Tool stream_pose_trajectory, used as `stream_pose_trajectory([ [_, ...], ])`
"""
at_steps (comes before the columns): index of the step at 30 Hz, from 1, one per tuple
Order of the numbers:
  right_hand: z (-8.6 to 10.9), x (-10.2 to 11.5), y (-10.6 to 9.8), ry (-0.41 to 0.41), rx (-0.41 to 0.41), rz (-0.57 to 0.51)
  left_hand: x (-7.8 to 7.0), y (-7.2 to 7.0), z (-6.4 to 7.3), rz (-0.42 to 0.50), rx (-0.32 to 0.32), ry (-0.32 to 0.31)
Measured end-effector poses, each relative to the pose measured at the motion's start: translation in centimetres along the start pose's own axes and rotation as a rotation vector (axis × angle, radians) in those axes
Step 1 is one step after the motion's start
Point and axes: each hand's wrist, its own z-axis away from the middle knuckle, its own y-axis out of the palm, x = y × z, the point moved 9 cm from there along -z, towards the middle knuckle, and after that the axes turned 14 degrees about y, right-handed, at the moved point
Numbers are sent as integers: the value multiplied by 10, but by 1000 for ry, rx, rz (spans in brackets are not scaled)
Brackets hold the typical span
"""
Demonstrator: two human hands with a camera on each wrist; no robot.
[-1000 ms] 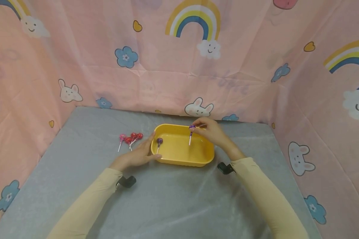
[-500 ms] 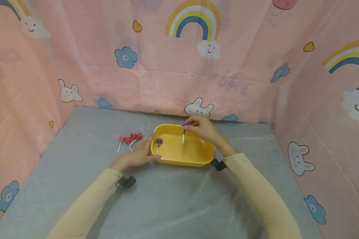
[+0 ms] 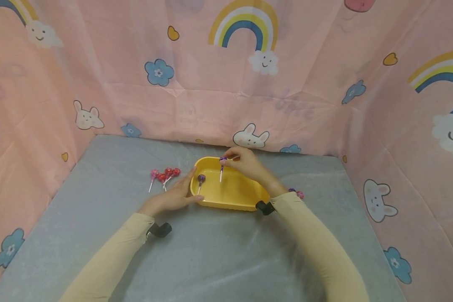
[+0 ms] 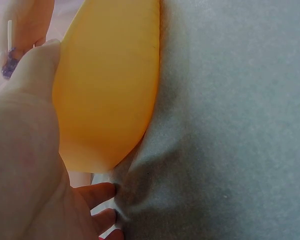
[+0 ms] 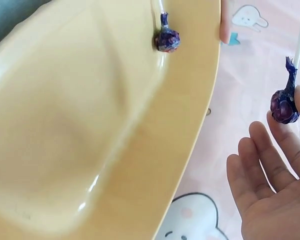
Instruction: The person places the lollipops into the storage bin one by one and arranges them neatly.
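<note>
My left hand (image 3: 173,195) holds the left end of a yellow plastic tub (image 3: 241,193), thumb at the near rim, index finger along the left side. In the left wrist view the tub's outer wall shows beside the thumb, and three fingertips lie off it. Above the tub's far part, my right hand (image 3: 247,164) pinches the purple-wrapped head of a lollipop (image 5: 285,106) between thumb and index finger; its white stick points down in the head view. Another purple lollipop (image 3: 201,178) leans inside the tub's left end, stick toward the near rim.
Left of the tub, red lollipops (image 3: 168,172) and a pink lollipop (image 3: 154,173) lie on the grey cloth (image 3: 211,251). Purple and pink lollipop heads (image 3: 300,194) peek out beyond the right sleeve. A pink printed curtain (image 3: 196,105) stands behind the table and at both sides.
My right hand has carried the purple lollipop leftward over the tub. Lollipop heads behind the right sleeve have come into sight. Left hand and tub have stayed put.
</note>
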Motion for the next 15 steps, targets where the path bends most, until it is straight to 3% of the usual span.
stream_pose_trajectory([
  [15,-5,6,16,2,-10,-33,0,0,1,-7,1,3],
])
